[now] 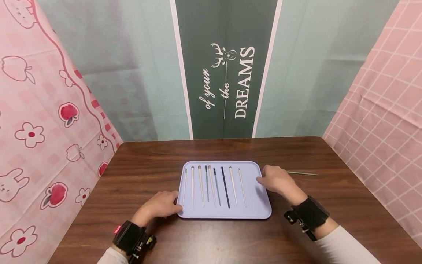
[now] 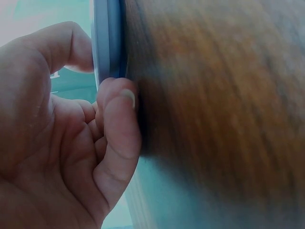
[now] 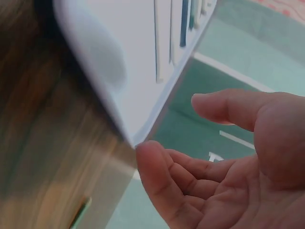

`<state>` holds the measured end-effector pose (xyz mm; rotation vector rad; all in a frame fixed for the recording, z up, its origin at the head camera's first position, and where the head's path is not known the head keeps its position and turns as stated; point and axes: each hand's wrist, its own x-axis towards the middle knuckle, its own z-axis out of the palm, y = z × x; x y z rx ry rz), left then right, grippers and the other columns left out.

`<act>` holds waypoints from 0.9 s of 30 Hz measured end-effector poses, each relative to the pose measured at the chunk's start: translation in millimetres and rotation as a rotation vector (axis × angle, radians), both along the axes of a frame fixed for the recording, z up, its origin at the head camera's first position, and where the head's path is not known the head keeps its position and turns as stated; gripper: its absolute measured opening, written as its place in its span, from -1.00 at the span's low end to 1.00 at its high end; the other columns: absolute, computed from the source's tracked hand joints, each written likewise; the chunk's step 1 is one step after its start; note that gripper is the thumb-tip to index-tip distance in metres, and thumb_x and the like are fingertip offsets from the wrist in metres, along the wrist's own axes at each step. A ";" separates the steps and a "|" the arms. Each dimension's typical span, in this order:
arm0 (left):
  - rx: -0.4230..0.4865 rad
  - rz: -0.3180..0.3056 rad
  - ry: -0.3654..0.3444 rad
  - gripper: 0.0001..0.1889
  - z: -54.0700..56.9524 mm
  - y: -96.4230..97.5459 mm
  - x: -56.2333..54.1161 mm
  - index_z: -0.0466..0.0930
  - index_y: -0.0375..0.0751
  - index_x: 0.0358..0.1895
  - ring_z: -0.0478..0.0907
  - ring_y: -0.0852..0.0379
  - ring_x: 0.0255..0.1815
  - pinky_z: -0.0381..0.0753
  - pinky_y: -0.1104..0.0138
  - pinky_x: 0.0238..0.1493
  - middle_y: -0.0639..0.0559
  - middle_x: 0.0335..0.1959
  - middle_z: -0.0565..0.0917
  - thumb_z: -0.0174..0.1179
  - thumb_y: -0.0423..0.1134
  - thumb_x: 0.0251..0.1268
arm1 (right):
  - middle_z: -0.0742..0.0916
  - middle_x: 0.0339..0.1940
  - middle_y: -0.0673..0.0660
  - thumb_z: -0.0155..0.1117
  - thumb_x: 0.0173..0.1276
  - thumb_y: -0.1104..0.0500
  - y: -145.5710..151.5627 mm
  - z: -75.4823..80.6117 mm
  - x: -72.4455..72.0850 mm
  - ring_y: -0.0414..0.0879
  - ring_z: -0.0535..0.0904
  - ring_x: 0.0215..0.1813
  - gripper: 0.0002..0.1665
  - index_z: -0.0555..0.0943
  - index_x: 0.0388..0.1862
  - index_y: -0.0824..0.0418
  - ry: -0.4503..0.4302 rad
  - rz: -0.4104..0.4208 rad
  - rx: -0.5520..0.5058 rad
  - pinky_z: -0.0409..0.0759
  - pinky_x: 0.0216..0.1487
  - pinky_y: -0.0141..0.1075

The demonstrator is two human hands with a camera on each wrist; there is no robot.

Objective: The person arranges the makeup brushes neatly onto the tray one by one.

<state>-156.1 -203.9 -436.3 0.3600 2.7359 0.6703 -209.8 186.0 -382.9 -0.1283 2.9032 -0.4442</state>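
A pale lavender tray [image 1: 258,209] lies on the wooden table. Several slim makeup brushes [image 1: 211,183] are laid side by side in it, heads toward the far rim; most have light handles, a few are green or dark blue. At the tray's left side, my left hand [image 1: 162,204] grips the rim, thumb over it and fingers curled against the outside, as the left wrist view shows. My right hand [image 1: 278,179] is at the right rim. In the right wrist view a fingertip [image 3: 151,150] is right at the tray's corner, and the thumb [image 3: 224,106] stands apart from it.
A thin green stick [image 1: 302,173] lies on the table [image 1: 138,161], just past my right hand. Patterned pink cloths hang at the left [image 1: 49,121] and right [image 1: 379,110], and a green printed cloth [image 1: 224,22] hangs behind the table's far edge.
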 end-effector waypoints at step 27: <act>0.006 0.003 -0.018 -0.81 0.8 1.1 -0.3 0.51 -0.14 -0.29 0.49 0.14 -0.65 0.44 0.29 -0.60 0.06 -0.57 0.51 0.30 -0.15 0.19 | 0.42 0.17 0.64 0.14 0.23 0.33 137.0 -17.2 -11.7 0.63 0.32 0.17 -0.41 0.41 0.24 0.58 0.072 -0.029 0.077 0.43 0.03 0.35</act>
